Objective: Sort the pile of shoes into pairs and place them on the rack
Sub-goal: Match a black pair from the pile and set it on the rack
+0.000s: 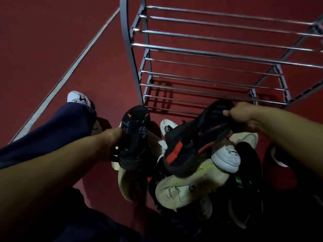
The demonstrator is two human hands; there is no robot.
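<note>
Head view: two hands, one black shoe in each, above the pile.

Left hand (115,142) reaches in from 8 o'clock, fingers curled round a black shoe (135,137) held toe-up; most fingers are hidden behind it. Right hand (243,117) comes in from 3 o'clock, thumb and fingers pinching the end of a second black shoe (195,145) with red marks, tilted down toward 7 o'clock, over the pile (192,186). The pile lies on the red floor (52,49) at 6 o'clock of the rack (209,55), which bears no shoes. Dim light; dark shoes at the pile's 4 o'clock edge merge, so no full count: at least three pale and one white shoe show. One white shoe (78,98) on the person's foot at 10 o'clock.
</note>
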